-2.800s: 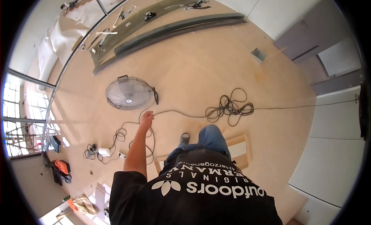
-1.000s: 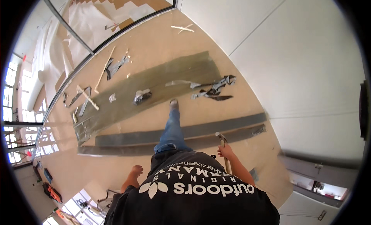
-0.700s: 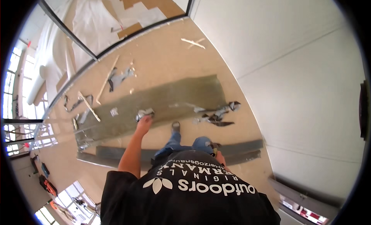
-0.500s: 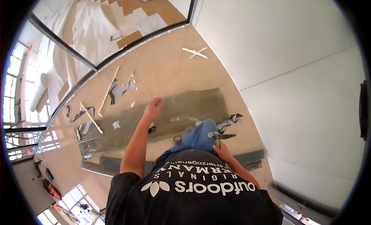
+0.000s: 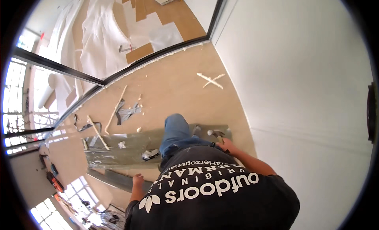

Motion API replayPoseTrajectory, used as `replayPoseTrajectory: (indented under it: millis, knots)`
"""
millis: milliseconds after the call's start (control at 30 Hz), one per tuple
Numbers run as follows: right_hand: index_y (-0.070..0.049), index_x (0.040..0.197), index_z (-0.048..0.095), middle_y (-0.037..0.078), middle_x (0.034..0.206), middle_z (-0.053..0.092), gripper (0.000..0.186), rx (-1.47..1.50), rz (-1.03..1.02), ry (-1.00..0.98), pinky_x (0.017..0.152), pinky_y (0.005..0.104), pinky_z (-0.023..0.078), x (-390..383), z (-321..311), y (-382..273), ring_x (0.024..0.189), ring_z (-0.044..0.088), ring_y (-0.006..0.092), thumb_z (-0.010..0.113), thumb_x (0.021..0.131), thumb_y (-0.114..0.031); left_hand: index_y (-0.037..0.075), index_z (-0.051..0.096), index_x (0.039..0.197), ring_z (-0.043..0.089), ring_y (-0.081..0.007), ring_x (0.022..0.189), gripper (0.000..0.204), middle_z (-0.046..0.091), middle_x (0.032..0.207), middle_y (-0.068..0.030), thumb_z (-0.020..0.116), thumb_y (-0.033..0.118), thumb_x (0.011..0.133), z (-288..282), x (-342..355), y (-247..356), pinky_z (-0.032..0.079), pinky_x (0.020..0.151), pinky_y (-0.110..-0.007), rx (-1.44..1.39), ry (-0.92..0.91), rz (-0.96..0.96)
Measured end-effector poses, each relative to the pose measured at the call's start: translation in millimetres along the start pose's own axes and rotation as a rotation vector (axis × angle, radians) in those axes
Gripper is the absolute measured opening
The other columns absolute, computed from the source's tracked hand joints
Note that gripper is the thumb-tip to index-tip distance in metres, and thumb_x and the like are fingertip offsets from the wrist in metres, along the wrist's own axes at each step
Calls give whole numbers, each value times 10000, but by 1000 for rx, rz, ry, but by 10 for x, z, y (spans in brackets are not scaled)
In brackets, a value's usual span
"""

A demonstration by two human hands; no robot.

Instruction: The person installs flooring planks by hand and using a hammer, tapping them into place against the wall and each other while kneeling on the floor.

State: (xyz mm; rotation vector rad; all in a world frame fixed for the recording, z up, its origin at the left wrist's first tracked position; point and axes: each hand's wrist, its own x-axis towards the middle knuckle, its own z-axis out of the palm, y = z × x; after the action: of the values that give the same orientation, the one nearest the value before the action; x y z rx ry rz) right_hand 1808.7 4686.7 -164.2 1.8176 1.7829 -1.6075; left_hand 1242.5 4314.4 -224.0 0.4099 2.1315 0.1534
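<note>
My right hand is closed round the handle of a hammer, held at my right side with its head pointing away from me. Low at my left, my left hand hangs with its fingers loosely curled, and I see nothing in them. It appears over a dark grey strip lying along the floor; no contact shows. Under my legs stretches a greenish, film-like sheet. One bent knee in blue jeans is forward over that sheet, and a shoe shows on it.
Foam strips and crumpled grey tape litter the floor ahead. Two crossed foam strips lie near the white wall on the right. A dark-framed glass partition bounds the far side. Tools are at the far left.
My left hand has dropped from above the sheet to my left side. My knee has come forward and left. The hammer stays in my right hand, and my view has shifted over the floor.
</note>
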Motion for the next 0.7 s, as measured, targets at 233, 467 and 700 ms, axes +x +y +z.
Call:
replayPoseTrajectory:
  millis: [233, 467, 700]
  knots:
    - [16, 1043, 645, 271, 962, 674, 518, -25, -119, 33, 798, 490, 505, 2083, -1011, -192, 917, 660, 418, 695, 913, -483, 49, 649, 1222, 637, -238, 688, 330, 670, 832, -85, 609, 100, 898, 930, 893, 1973, 506, 566, -398, -329, -216, -91]
    - [41, 1018, 617, 272, 908, 664, 464, -47, 56, 216, 769, 476, 503, 3143, -2305, -2244, 856, 660, 397, 694, 924, -407, 54, 725, 1009, 692, -296, 866, 200, 734, 989, -156, 636, 210, 920, -138, 3367, 5340, 559, 757, -462, 317, -400, 210]
    - [-6, 1081, 605, 253, 967, 681, 497, -18, 15, 219, 781, 482, 511, 4296, -3892, -3255, 918, 676, 414, 724, 913, -458, 40, 664, 1275, 629, -110, 934, 327, 706, 1045, -30, 677, 109, 956, -2138, 4780, 9572, 516, 852, -259, -536, 186, 618]
